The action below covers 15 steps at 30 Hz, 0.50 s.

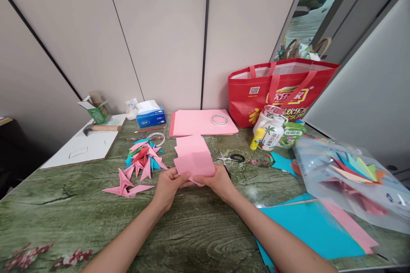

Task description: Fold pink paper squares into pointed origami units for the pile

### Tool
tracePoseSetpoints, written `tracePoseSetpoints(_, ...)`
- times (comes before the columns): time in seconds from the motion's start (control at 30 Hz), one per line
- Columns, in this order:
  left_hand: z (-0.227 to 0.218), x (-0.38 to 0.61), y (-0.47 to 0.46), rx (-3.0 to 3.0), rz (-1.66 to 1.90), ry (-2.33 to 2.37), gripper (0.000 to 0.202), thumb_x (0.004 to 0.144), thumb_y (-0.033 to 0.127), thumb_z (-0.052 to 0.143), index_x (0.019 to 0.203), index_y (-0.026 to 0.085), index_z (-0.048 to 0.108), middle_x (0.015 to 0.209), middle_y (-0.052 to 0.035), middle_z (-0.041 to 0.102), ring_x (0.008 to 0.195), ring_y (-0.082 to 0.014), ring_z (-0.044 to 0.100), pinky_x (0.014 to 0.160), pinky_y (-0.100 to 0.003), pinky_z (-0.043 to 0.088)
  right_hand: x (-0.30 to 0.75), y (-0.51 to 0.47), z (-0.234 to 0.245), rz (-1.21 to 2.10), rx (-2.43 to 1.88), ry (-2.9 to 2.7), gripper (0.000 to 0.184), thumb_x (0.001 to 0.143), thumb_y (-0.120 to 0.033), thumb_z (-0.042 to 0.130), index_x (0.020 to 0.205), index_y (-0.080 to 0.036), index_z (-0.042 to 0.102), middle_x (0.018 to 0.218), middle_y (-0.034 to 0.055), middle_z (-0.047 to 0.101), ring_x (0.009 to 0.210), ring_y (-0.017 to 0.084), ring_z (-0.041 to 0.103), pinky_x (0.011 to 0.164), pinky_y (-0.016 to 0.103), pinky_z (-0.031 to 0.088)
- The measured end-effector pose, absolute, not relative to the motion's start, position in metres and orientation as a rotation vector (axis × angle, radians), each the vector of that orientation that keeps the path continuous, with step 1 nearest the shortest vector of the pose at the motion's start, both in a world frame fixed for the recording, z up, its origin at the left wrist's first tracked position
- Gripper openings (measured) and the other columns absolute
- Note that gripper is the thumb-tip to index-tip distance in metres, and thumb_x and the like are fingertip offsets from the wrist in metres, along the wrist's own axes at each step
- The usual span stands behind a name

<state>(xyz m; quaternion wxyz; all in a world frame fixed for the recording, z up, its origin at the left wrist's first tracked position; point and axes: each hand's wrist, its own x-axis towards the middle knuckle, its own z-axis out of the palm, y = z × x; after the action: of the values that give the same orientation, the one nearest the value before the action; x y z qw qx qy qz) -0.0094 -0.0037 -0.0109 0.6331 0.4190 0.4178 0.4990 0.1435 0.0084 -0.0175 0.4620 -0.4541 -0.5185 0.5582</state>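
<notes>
A pink sheet of paper (194,156) with fold creases stands tilted above the green table (80,213). My left hand (168,186) pinches its lower left edge. My right hand (219,182) grips its lower right corner, fingers closed over a folded part. Both hands meet near the table's middle. A pile of folded paper cranes (143,158) in pink, red and blue lies just left of my left hand, with one pink crane (125,186) nearest. Scissors (229,158) lie right behind my right hand.
A pink paper stack (195,123) with a tape ring (219,119) lies at the back. A red bag (278,89), bottle (272,130) and glue stick (257,138) stand back right. Blue sheets (307,226) and a plastic bag (349,175) lie right. A tissue box (150,116), hammer (101,128) and white board (86,145) are left.
</notes>
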Motion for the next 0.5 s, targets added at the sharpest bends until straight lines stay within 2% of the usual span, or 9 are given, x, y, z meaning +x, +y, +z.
tracePoseSetpoints(0.2,-0.01,-0.01,-0.004,0.954,1.134,0.978,0.03,0.061,0.026,0.069,0.086,0.01,0.065,0.081,-0.0089,0.071,0.069,-0.0207,0.066,0.073,-0.036,0.052,0.147,0.012,-0.018,1.373,-1.11,-1.318,0.024,0.051,-0.026,0.069,0.067,-0.011,0.059,0.055,-0.0015,0.055,0.049,0.009,0.043,0.046,0.021,0.036)
tracePoseSetpoints(0.37,-0.007,-0.012,-0.006,1.019,0.976,1.071,0.033,0.057,0.029,0.072,0.083,0.009,0.066,0.076,-0.0102,0.071,0.069,-0.0234,0.066,0.067,-0.036,0.053,0.153,0.016,-0.014,1.328,-1.145,-1.442,0.029,0.048,-0.02,0.07,0.073,-0.01,0.059,0.057,-0.003,0.053,0.051,0.008,0.041,0.045,0.018,0.034)
tracePoseSetpoints(0.5,-0.006,-0.012,-0.008,1.07,0.883,1.031,0.035,0.063,0.032,0.067,0.09,0.01,0.063,0.079,-0.0115,0.071,0.073,-0.0249,0.066,0.07,-0.038,0.053,0.155,0.016,-0.016,1.35,-1.132,-1.462,0.036,0.046,-0.022,0.073,0.077,-0.01,0.057,0.059,-0.0035,0.053,0.051,0.008,0.042,0.045,0.018,0.036)
